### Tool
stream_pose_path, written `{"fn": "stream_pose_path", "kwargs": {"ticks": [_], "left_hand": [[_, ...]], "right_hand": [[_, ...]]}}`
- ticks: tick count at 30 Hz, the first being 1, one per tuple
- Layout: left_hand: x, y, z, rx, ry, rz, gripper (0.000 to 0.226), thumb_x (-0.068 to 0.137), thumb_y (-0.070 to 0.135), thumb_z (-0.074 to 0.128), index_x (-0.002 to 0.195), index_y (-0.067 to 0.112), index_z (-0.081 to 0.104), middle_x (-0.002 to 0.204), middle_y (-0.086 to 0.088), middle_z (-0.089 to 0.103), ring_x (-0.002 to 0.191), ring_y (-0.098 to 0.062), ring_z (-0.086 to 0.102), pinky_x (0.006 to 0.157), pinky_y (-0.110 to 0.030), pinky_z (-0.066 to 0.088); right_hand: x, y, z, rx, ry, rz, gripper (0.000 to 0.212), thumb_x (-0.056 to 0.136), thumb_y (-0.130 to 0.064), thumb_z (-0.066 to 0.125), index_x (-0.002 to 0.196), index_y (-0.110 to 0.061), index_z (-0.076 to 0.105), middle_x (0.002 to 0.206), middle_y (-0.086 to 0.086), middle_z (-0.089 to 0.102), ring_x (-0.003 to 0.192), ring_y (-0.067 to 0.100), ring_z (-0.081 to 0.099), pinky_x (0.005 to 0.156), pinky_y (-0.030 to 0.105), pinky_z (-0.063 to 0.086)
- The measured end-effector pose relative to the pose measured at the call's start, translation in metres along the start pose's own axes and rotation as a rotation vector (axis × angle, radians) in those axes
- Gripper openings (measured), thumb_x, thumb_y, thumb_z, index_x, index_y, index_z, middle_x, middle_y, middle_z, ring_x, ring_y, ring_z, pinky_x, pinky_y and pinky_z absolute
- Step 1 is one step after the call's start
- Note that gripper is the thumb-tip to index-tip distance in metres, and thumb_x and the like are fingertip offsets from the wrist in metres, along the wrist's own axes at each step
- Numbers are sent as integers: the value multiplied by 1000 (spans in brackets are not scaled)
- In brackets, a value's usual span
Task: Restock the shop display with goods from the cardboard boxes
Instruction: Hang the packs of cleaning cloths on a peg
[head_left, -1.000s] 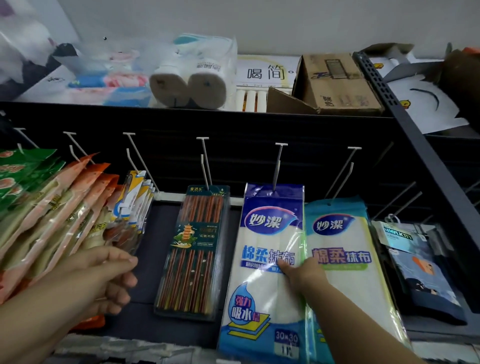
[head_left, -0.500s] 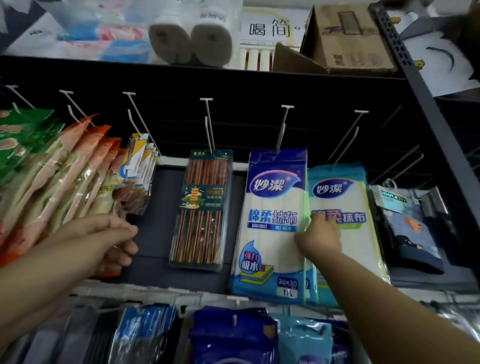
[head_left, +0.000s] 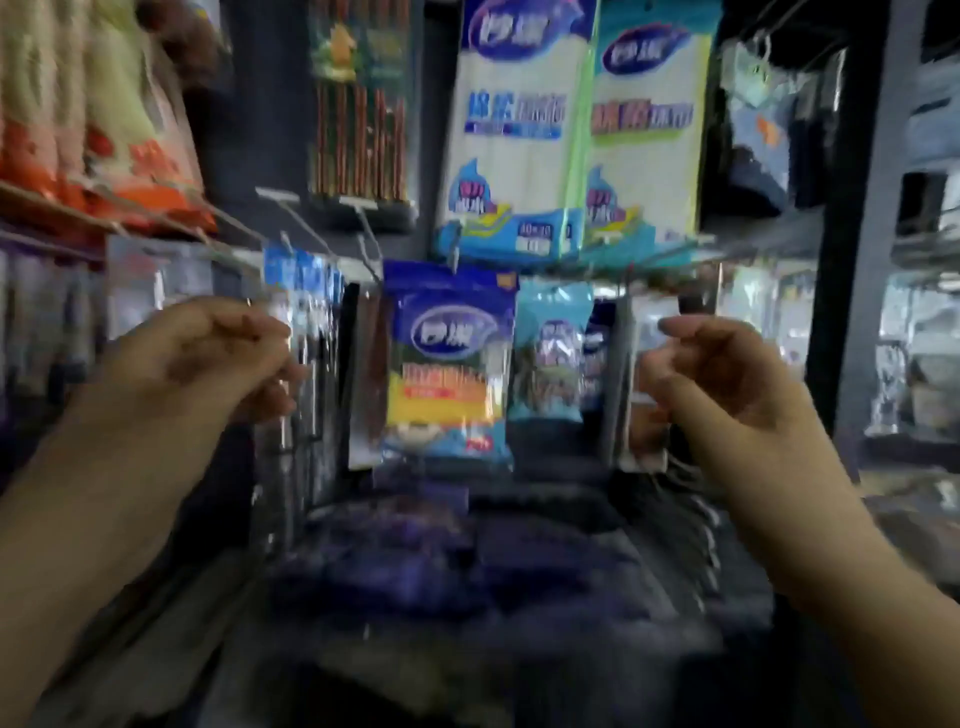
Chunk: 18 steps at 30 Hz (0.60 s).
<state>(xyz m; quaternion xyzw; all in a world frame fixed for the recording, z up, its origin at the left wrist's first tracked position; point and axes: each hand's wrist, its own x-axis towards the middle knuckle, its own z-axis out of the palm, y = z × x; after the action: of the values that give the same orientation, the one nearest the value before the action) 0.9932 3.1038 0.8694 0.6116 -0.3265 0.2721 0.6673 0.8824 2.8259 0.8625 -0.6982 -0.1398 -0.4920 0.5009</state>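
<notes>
Both hands empty, fingers loosely curled: left hand (head_left: 208, 358), right hand (head_left: 727, 379), in front of lower peg row. Step, est.: between items; next move needs fresh stock. Cardboard boxes not in view. Behind: blue-yellow sponge pack (head_left: 449, 364), then blue-white cloth pack (head_left: 514, 130) above. Wire pegs (head_left: 291, 213) protrude; heavy blur.

Hanging packets (head_left: 448, 364) and hooks (head_left: 291, 218) crowd the front
</notes>
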Motion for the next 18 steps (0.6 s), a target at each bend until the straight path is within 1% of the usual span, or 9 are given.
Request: {"fn": "stream_pose_path", "kwargs": {"ticks": [2,4,6,7,8,10,13,16,18], "left_hand": [[-44,-23,-1,-15,-51,-70,37,90,7,56,69,33,70,60,8,69,48,-4,61,50,-14,52],[-86,-39,1,-56,-134,-216,7,73,30,67,69,35,69,60,9,68,47,-3,61,49,-14,52],[-120,-75,5,63,-157,-441,36,51,48,78,73,26,60,51,8,66,43,-4,60,42,-15,49],[-137,-94,10,112,-154,-557,43,53,41,85,72,19,54,43,6,62,40,-7,59,37,-15,45],[-159,-111,15,147,-130,-685,33,71,24,80,70,16,48,37,3,57,39,-12,58,32,-15,41],[-213,-126,27,163,-179,-857,25,88,-1,58,71,14,46,39,-6,55,39,-12,58,32,-13,40],[-303,-115,40,-39,-292,-887,12,80,4,67,82,10,57,62,-7,65,50,-7,59,48,-13,49],[-367,-122,52,-25,-434,-1040,15,93,2,54,85,13,60,73,-6,65,62,-12,60,60,-20,48],[-394,-132,61,-3,-562,-1153,14,94,3,54,85,13,59,78,-12,63,66,-18,58,64,-27,46]], "right_hand": [[-62,19,-7,-44,-13,112,22,87,-4,61,103,-18,57,78,-8,66,77,7,63,75,15,49],[-121,32,-16,-78,-17,261,23,84,-6,63,102,-20,58,79,-8,67,76,3,64,72,11,49],[-176,39,-27,-119,-17,416,20,80,-18,66,98,-24,60,81,-6,68,74,3,64,70,10,49],[-202,41,-33,-149,2,483,23,75,-26,66,97,-25,61,81,-6,69,73,3,64,69,10,49],[-228,42,-40,-178,26,550,28,71,-31,66,97,-25,61,81,-7,69,72,2,64,68,10,49],[-278,43,-55,-244,53,699,30,71,-28,67,100,-26,60,81,-7,69,72,3,64,67,12,49],[-347,44,-80,-395,54,948,26,82,-21,71,101,-34,59,81,-8,68,68,4,62,65,19,50],[-408,46,-103,-502,125,1176,42,65,-64,72,98,-42,60,80,-2,68,72,13,64,70,32,51],[-439,45,-115,-552,183,1273,31,74,-46,76,98,-37,60,79,-2,67,80,23,66,77,38,51]]}}
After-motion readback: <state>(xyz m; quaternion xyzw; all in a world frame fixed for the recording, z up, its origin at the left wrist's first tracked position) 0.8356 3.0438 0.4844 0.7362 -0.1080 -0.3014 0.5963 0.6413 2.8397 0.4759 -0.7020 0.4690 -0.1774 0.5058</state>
